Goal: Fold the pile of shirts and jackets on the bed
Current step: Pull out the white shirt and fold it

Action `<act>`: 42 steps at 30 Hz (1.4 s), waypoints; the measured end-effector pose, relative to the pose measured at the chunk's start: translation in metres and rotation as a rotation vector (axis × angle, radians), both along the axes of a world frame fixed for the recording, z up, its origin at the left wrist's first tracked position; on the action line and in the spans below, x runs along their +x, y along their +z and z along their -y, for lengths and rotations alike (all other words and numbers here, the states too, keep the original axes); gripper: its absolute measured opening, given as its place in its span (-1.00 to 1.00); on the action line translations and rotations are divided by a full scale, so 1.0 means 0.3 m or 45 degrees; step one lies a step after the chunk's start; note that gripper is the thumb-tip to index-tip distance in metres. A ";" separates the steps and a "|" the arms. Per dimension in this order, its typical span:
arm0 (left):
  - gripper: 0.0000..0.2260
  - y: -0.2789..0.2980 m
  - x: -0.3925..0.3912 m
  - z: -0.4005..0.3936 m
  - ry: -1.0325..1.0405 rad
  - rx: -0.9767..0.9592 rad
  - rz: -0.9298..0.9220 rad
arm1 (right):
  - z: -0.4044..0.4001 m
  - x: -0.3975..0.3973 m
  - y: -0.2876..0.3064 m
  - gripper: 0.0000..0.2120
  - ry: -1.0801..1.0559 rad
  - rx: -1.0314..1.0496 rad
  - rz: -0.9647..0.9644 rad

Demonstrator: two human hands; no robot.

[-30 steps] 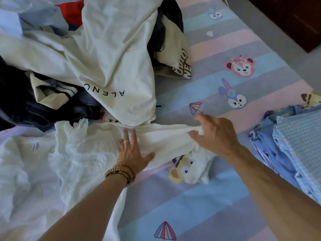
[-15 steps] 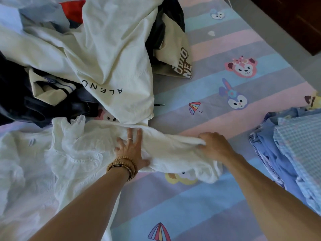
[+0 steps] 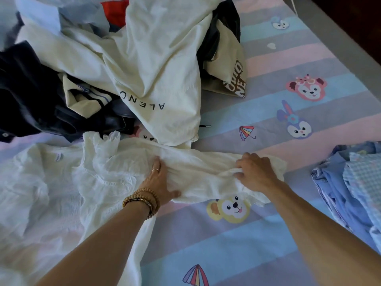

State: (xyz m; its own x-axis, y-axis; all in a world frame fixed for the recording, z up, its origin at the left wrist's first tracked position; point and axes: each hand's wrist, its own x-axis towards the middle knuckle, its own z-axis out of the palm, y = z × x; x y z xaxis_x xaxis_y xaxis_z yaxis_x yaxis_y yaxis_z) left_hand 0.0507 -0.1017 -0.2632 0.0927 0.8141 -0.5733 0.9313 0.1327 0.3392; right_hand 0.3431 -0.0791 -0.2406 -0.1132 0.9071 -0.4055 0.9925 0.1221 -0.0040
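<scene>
While the white blouse [image 3: 68, 182] lies spread across the lower left of the frame, its one sleeve [image 3: 206, 172] now stretches flatter and straighter toward the right than it did a second ago, when its cuff end was bunched and lifted off the sheet. The right hand [image 3: 255, 172] has come down from that raised grip and now sits low on the cuff end, fingers curled into the cloth and pinching a ridge of it; the left hand [image 3: 160, 182] has stayed put, fingers straight and flat, pressing the sleeve where it meets the body. That suggests the sleeve is being smoothed before it gets folded in over the body, so this garment looks to be at an early step. The sleeve's long axis runs nearly level across the middle of the frame, cuff pointing right, while the ruffled collar [image 3: 103, 139] points to the top. Beyond it, the unfolded pile [image 3: 148, 58] fills the upper left, a cream shirt draped over dark jackets. Blue folded garments [image 3: 350, 182] sit at the right edge, on the striped bed sheet [image 3: 268, 244].
</scene>
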 end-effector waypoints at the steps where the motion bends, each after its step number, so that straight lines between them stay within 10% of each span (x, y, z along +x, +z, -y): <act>1: -0.04 0.012 -0.030 0.009 -0.038 0.021 -0.005 | -0.018 -0.005 0.019 -0.82 -0.166 0.085 -0.047; 9: -0.50 0.120 -0.224 0.327 0.236 0.474 -0.122 | 0.138 -0.248 0.099 -0.89 -0.307 0.643 -0.523; 15: -0.21 0.117 -0.425 0.725 0.862 -0.146 -0.265 | 0.532 -0.594 -0.022 -0.91 -0.477 -0.273 -0.809; 25: -0.80 0.174 -0.593 0.879 2.065 -0.257 1.294 | 1.003 -0.881 -0.046 -0.93 -0.751 -0.425 -1.082; 29: -0.69 0.119 -0.712 0.909 1.869 -0.140 0.633 | 1.081 -0.909 -0.033 -0.80 -0.526 0.124 -0.901; 35: -0.76 0.121 -0.704 0.954 1.466 -0.258 0.661 | 1.135 -0.997 -0.029 -0.29 0.016 0.299 -0.736; 42: -0.72 0.125 -0.686 1.005 1.951 -0.233 1.126 | 1.051 -0.908 -0.047 -0.88 -0.797 0.333 -0.888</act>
